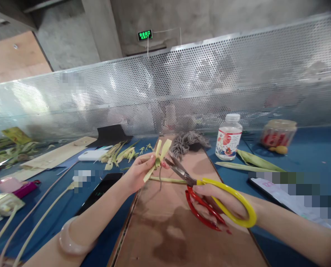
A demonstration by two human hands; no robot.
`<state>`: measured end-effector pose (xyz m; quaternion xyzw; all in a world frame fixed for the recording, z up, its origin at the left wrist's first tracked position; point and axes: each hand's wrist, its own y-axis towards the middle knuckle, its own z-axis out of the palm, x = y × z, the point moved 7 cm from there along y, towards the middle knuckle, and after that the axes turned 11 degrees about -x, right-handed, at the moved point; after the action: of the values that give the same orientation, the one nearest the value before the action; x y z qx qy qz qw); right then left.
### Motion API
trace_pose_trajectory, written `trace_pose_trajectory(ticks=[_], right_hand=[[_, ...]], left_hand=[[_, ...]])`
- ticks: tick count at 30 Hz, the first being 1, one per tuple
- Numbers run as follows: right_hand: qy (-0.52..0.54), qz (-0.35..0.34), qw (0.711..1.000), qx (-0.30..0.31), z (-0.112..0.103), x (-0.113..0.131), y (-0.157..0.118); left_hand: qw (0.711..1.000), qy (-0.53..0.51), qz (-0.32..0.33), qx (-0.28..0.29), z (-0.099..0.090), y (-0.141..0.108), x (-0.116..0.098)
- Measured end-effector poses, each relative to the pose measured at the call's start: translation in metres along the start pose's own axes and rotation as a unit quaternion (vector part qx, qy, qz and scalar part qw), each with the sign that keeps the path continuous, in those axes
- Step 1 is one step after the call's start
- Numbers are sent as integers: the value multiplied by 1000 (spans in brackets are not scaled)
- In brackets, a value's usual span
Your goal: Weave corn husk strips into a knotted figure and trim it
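Note:
Near the middle of the view, my left hand (140, 171) pinches a small folded piece of pale leaf strips (163, 149), their ends fanning upward and one tail pointing down. A thin grey cord hangs below it. My right hand (212, 198) is wrapped round the handles of a pair of scissors (190, 180), one handle yellow and the other red. The blades are slightly parted, with their tips beside the leaf piece; whether they touch it I cannot tell. Behind the blades, a long pale stalk (168, 180) reaches across the brown board (165, 218).
A bundle of grey yarn (186, 142) lies at the board's far end. On the right are a white-capped bottle (229, 137), green leaves (256, 163), a jar (279, 133) and a phone (271, 191). Leaf scraps (118, 154), a dark phone (102, 191) and cables (47, 211) lie left.

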<state>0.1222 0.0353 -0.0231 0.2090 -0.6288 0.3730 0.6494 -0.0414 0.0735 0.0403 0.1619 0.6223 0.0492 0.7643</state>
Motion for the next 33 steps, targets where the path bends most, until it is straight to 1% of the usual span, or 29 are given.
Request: trace_pose_trajectory(ticks=[5,7,11,17,22,26,30,33], right_hand=[[20,-37,999,-8,-5,0,1],[32,-38,999,-8,-6,-1,2],[40,-30,999,12,-4,-3,3],[66,-18,998,6,-4,-7,3],[88,-24,995,29,0,-11,6],[94,-30,995,32,2,-11,7],[90,-30,995,18,4,-8,6],[80,-30,996,9,5,-7,5]], left_hand=[[999,-27,-15,18,2,-1,4],[998,-44,-23,25,5,-2,5],[996,-68,-41,32,12,-4,9],[996,-59,-58,43,19,-8,15],[995,-43,-68,54,26,-13,13],[995,-47,-76,45,29,-15,12],[994,-52,-97,27,30,-15,15],[992,-57,-106,27,32,-16,17]])
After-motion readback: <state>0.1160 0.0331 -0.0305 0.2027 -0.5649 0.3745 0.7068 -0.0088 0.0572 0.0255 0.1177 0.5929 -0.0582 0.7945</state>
